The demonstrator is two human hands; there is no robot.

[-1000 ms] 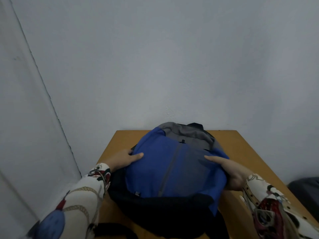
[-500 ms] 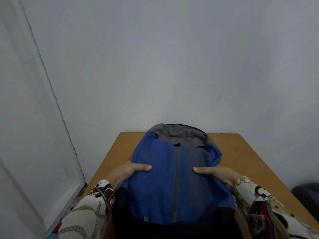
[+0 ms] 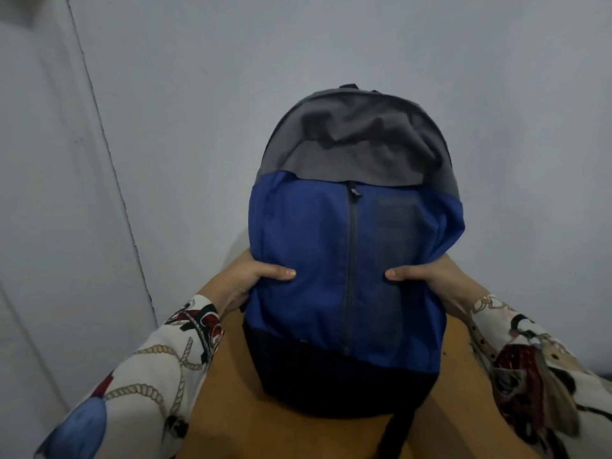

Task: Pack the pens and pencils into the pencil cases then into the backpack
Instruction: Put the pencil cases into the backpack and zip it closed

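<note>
- 1 backpack [image 3: 351,260]: upright, front toward camera; grey top, blue mid panel, black base; 1 vertical zip down centre, closed; over wooden tabletop [image 3: 231,409], contact w/ it not discernible.
- 2 hands, 1 per side of backpack.
- Left hand [image 3: 255,276]: gripping backpack's left edge, thumb laid across blue front, other fingers hidden behind.
- Right hand [image 3: 427,274]: gripping right edge, thumb on front likewise.
- 2 patterned sleeves [image 3: 159,376], white w/ rope print.
- 1 black strap [image 3: 397,429] hanging below base.
- Pale wall [image 3: 198,94] behind.
</note>
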